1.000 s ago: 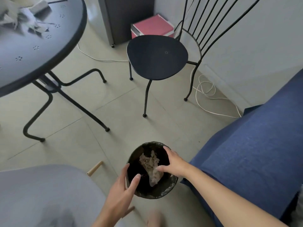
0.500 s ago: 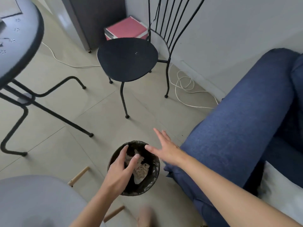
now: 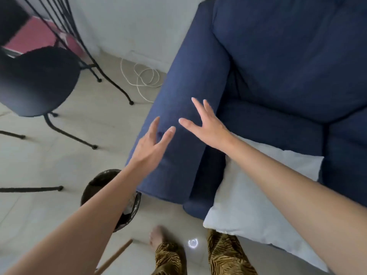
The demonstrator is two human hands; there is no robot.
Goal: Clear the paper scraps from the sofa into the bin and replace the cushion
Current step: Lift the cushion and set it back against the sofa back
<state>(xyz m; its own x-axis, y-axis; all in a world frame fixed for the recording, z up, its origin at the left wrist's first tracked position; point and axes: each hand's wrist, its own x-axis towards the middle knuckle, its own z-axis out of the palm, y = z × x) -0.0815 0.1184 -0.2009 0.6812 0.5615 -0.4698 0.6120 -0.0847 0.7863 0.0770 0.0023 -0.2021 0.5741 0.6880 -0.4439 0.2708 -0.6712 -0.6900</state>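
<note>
1. Blue cloth covers the big sofa (image 3: 278, 66), which fills the upper right of the frame. No paper scraps show on the parts we can see.
2. The white cushion (image 3: 248, 205) lies at the lower right, on the seat and hanging over its front edge, likely waiting to go back in place.
3. The black bin (image 3: 93, 183) stands on the floor at the lower middle, just beside the sofa arm, so scraps drop in easily.
4. The left hand (image 3: 151, 149) and right hand (image 3: 206, 128) hover over the sofa arm. Each grip is wide, fingers spread, holding nothing.
</note>
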